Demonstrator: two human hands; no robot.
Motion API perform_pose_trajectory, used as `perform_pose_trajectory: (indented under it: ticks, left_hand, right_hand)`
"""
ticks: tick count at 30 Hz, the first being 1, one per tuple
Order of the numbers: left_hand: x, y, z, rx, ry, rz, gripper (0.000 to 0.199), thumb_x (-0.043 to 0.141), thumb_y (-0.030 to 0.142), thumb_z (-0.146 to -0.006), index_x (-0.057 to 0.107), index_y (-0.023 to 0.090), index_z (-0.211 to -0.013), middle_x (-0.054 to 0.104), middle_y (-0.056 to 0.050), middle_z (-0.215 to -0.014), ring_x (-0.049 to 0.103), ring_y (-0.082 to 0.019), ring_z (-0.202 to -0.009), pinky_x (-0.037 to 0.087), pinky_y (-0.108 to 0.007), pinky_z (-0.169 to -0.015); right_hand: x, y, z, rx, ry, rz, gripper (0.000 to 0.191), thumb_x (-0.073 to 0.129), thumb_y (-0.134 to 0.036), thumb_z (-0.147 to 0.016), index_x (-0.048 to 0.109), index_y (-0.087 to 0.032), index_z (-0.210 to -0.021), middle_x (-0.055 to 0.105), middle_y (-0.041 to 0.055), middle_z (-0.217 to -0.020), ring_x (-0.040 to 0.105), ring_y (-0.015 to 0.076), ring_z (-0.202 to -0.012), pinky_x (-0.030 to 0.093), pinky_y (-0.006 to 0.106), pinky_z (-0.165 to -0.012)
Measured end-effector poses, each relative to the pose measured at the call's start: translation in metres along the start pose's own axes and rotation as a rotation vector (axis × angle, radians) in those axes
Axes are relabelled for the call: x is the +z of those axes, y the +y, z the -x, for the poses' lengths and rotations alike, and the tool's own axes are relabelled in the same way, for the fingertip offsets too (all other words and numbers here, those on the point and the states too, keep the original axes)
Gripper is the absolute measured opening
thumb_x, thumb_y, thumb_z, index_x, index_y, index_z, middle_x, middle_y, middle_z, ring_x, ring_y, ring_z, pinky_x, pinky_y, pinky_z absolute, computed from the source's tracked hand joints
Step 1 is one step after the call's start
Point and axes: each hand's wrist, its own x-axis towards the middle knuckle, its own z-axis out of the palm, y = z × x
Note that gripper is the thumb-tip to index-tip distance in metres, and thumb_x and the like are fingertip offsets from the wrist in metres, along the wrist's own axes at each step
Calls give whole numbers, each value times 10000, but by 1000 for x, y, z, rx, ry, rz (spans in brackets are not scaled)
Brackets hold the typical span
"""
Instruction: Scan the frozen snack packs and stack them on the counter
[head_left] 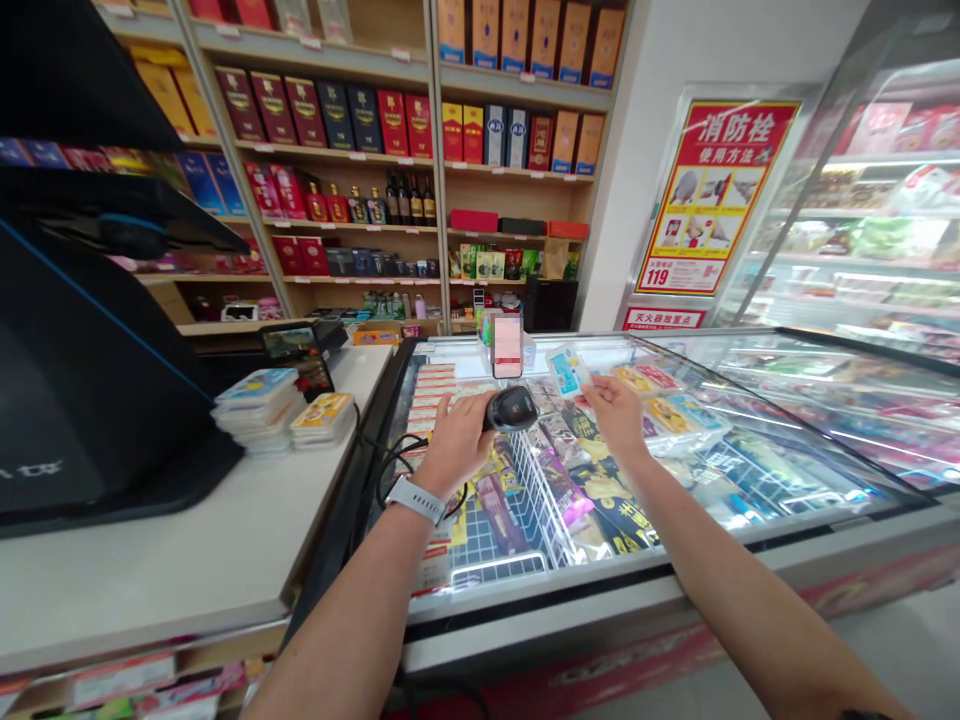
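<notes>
My left hand (459,440), with a grey-banded watch (417,499) on its wrist, is wrapped round a black handheld barcode scanner (512,408). The scanner's head points right, towards my right hand (616,408). Between the thumb and fingers of that hand is a thin pack with a blue and white label (568,372), held tilted up above the freezer glass. A gap separates scanner and pack. Just behind them stands a phone (508,346) with a pinkish screen. Similar yellow and blue packs (675,415) lie on the freezer to the right of my right hand.
A chest freezer (540,590) with glass top and wire baskets of ice cream spans the front. On the white counter (187,560) at left stand two stacks of packs (259,410) (322,420) and a black checkout terminal (90,350). Shelves of boxed bottles (360,120) line the back wall.
</notes>
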Motion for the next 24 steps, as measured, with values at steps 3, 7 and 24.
perform_pose_trajectory:
  ticks: [3, 7, 24]
  left_hand:
    - [0, 0, 0, -5, 16, 10, 514, 531, 160, -868, 467, 203, -1375, 617, -98, -1354, 543, -269, -1270, 226, -549, -1182]
    - [1, 0, 0, -24, 47, 10, 519, 528, 171, -867, 460, 212, -1380, 619, -99, -1353, 545, -269, -1271, 213, -546, -1188]
    - [0, -3, -2, -34, 125, -12, 545, 503, 159, -841, 444, 183, -1382, 611, -114, -1352, 529, -277, -1292, 229, -532, -1176]
  right_hand:
    - [1, 1, 1, 11, -2, 12, 520, 788, -565, -639, 657, -168, -948, 708, 28, -724, 703, 210, -649, 631, 419, -723]
    - [1, 2, 1, 13, -16, 24, 518, 776, -561, -650, 667, -162, -962, 715, 41, -752, 701, 210, -651, 626, 416, -722]
    - [4, 7, -1, 5, -44, 79, 488, 708, -550, -700, 641, -164, -993, 718, 59, -780, 701, 214, -673, 601, 364, -629]
